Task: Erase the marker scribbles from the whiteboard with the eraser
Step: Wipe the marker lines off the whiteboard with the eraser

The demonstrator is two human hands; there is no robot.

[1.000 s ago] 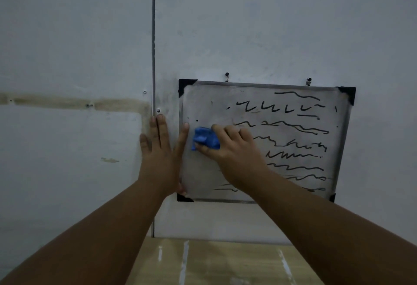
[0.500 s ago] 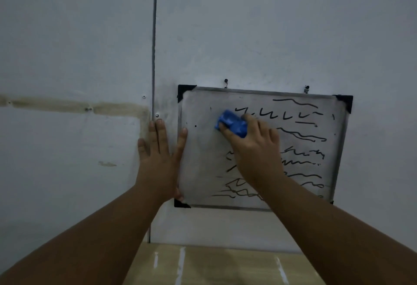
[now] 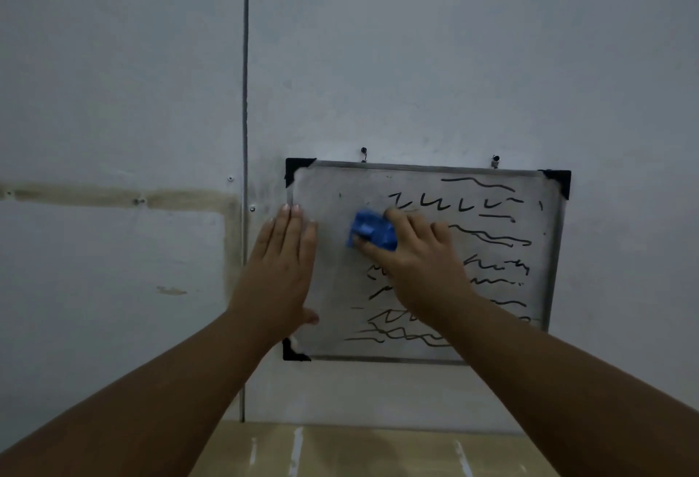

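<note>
Head view: eraser at work on the whiteboard, with most of the lines yet to go.
The blue eraser is pressed to the whiteboard, left of centre near the top, and the right hand grips it with fingers curled over it. Black scribbles fill the middle and right, while the left strip looks wiped. The left hand lies flat with straight fingers across the board's left edge, holding nothing and seemingly steadying it against the wall. A wooden desk shows below. The wiping looks well short of done. The next move calls for firm strokes rightward, then down.
</note>
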